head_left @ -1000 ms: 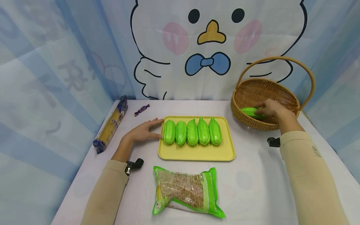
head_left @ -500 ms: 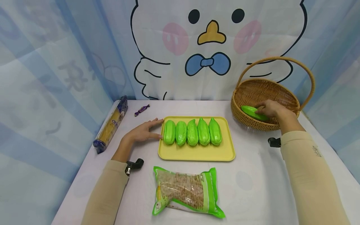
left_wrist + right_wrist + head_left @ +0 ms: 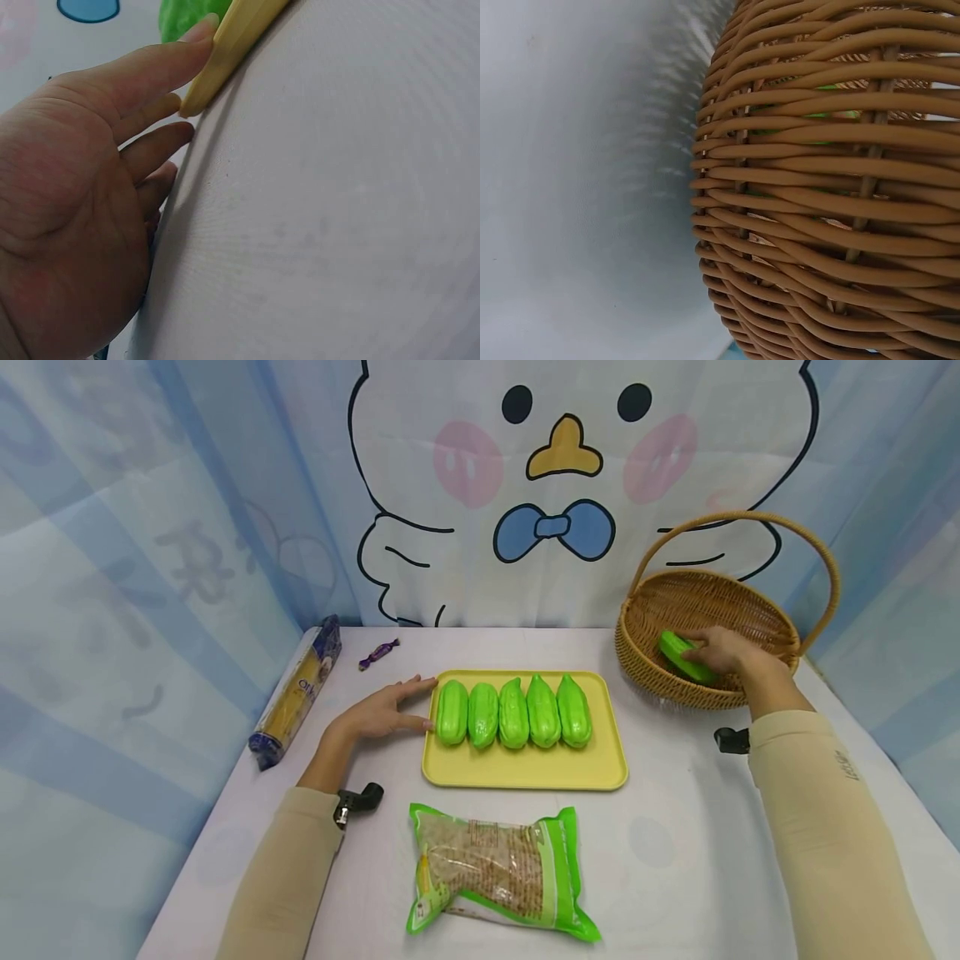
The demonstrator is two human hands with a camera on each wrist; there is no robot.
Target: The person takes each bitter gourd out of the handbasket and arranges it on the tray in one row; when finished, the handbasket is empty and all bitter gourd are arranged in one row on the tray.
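My right hand (image 3: 723,652) reaches into a brown wicker basket (image 3: 633,664) and grips a bright green, cucumber-shaped vegetable (image 3: 675,649), which lies tilted there. In the right wrist view the basket wall (image 3: 840,180) hides that hand, and only bits of green show through the weave. At the left edge of a yellow tray (image 3: 525,772), my left hand (image 3: 378,712) rests with fingers spread and fairly straight. The left wrist view shows its thumb touching the tray rim (image 3: 225,60). Several like green vegetables (image 3: 513,714) lie side by side on the tray.
A clear and green bag of brown, grain-like food (image 3: 495,872) lies in front of the tray. Far left are a long blue-ended pasta pack (image 3: 296,693) and a purple wrapped candy (image 3: 378,653). The basket's tall handle (image 3: 750,516) arches above my right hand. Curtains surround the table.
In the basket, the green vegetable has turned from nearly level to a steeper slant, its far end moving right and up. My left hand and the tray have stayed still.
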